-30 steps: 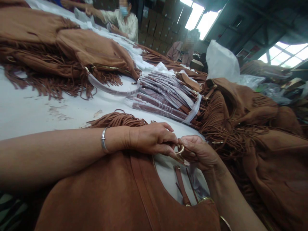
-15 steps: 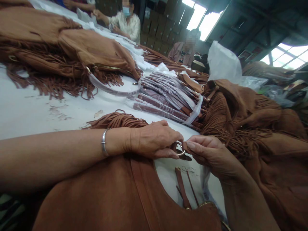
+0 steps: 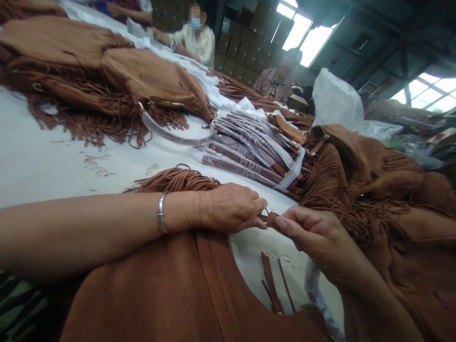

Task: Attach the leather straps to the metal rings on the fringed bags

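Note:
A brown suede bag [image 3: 153, 289] with a fringe [image 3: 178, 179] lies in front of me on the white table. Over its upper edge, my left hand [image 3: 231, 208] has its fingers closed on a metal ring [image 3: 266, 212], which they partly cover. My right hand [image 3: 313, 232] pinches a short brown leather strap [image 3: 272, 219] at the ring, between thumb and forefinger. How the strap passes through the ring is hidden by the fingers. Below the hands hang a zipper pull [image 3: 272, 285] and a plastic-wrapped handle [image 3: 318, 289], both beside the bag's curved opening.
Plastic-wrapped straps [image 3: 249, 147] lie bundled beyond my hands. More fringed bags are piled at left [image 3: 153, 80] and at right [image 3: 384, 166]. Brown scraps [image 3: 96, 164] litter the white table [image 3: 57, 175]. Across it sit a masked person [image 3: 195, 40] and another person [image 3: 276, 80].
The ring has turned and shows less between my fingers. My right hand sits slightly lower and further right in the picture, and the whole view has shifted a little.

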The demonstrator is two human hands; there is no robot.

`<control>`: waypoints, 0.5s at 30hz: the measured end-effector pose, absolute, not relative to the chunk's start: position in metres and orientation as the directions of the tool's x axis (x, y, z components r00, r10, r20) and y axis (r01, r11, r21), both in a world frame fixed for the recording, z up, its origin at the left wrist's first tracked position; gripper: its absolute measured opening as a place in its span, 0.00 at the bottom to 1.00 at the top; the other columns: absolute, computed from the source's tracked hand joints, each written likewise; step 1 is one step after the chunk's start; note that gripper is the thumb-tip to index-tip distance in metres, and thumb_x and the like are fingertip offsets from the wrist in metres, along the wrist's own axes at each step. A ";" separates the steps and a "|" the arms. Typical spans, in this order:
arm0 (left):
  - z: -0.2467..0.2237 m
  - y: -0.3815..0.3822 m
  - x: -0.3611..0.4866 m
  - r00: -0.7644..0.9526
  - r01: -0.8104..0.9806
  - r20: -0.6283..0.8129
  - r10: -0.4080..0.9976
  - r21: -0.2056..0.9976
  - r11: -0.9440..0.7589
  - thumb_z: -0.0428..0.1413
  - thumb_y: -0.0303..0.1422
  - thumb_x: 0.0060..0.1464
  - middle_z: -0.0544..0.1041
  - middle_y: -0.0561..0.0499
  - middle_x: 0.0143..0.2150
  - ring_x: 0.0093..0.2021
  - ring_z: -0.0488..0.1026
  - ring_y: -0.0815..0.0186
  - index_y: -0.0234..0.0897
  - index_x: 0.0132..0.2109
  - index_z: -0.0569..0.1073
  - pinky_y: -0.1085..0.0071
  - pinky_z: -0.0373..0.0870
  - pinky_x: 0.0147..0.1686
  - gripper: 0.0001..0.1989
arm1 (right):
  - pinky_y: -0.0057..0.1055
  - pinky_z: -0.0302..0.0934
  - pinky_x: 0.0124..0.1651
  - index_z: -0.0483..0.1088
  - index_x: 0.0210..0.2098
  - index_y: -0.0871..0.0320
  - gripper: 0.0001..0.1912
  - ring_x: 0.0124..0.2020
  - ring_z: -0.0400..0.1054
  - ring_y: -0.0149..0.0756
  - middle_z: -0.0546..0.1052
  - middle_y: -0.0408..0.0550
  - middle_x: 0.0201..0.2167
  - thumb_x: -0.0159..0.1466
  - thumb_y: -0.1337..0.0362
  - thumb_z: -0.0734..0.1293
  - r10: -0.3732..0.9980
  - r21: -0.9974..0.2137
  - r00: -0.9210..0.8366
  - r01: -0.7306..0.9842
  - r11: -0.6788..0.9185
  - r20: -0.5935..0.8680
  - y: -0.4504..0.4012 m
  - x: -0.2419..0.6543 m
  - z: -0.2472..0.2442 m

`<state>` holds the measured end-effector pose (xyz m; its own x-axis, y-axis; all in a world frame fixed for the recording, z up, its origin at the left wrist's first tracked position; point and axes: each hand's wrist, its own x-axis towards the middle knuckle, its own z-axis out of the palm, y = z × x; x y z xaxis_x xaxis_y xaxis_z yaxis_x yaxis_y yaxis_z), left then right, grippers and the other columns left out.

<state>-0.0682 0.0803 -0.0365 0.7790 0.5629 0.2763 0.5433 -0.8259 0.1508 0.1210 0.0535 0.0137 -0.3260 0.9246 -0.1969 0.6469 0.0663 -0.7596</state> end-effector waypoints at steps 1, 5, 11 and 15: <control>-0.036 0.081 -0.068 0.778 0.553 0.270 0.568 0.136 -0.822 0.45 0.42 0.60 0.73 0.44 0.36 0.35 0.71 0.59 0.30 0.44 0.67 0.67 0.66 0.32 0.18 | 0.25 0.40 0.18 0.63 0.19 0.60 0.19 0.17 0.46 0.25 0.56 0.38 0.14 0.58 0.52 0.64 0.924 -0.730 -0.332 0.677 0.094 -0.189 0.052 0.118 0.014; -0.035 0.084 -0.071 0.750 0.592 0.292 0.593 0.102 -0.799 0.46 0.39 0.60 0.73 0.43 0.36 0.36 0.71 0.59 0.30 0.44 0.66 0.67 0.65 0.32 0.15 | 0.25 0.42 0.20 0.63 0.18 0.60 0.18 0.19 0.49 0.26 0.56 0.39 0.15 0.59 0.55 0.62 0.919 -0.664 -0.376 0.718 0.208 -0.119 0.050 0.111 0.013; -0.034 0.082 -0.073 0.778 0.544 0.255 0.574 0.183 -0.819 0.55 0.43 0.51 0.72 0.45 0.39 0.39 0.70 0.57 0.33 0.49 0.61 0.64 0.64 0.39 0.24 | 0.24 0.37 0.17 0.66 0.23 0.61 0.19 0.15 0.43 0.23 0.53 0.35 0.13 0.58 0.51 0.63 0.886 -0.814 -0.386 0.581 0.016 -0.258 0.059 0.120 0.003; -0.032 0.086 -0.073 0.753 0.580 0.133 0.645 0.327 -0.746 0.51 0.30 0.51 0.72 0.47 0.38 0.36 0.70 0.62 0.35 0.46 0.61 0.69 0.64 0.36 0.14 | 0.23 0.46 0.19 0.66 0.24 0.61 0.20 0.16 0.51 0.25 0.60 0.38 0.14 0.59 0.49 0.62 0.918 -0.865 -0.328 0.501 -0.031 -0.223 0.067 0.126 0.000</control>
